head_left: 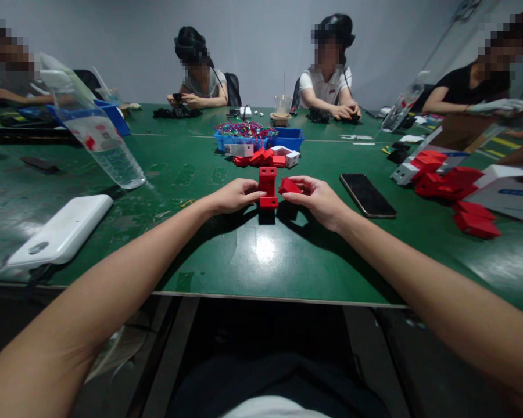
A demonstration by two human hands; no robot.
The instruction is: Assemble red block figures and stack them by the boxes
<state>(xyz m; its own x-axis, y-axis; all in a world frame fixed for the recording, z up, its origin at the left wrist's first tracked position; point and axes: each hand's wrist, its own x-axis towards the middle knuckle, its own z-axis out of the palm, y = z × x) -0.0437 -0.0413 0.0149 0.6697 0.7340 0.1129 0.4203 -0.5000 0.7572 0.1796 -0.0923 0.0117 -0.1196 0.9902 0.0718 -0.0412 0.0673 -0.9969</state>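
Observation:
My left hand (239,195) is closed on a red U-shaped bracket (268,184) with round holes in its two end flanges, held upright over the green table. Just to the right, my right hand (311,197) pinches a smaller red block (290,186) between thumb and fingers. A narrow gap separates the block from the bracket. Beyond my hands lies a row of red parts (261,157), with a white bracket (291,157) at its right end.
Blue bins (287,138) stand behind, one heaped with coloured wires (246,131). A phone (368,195) lies right, near more red parts (444,183) and a white box (505,188). Left are a water bottle (107,145) and a white power bank (63,229). Several people sit around the table.

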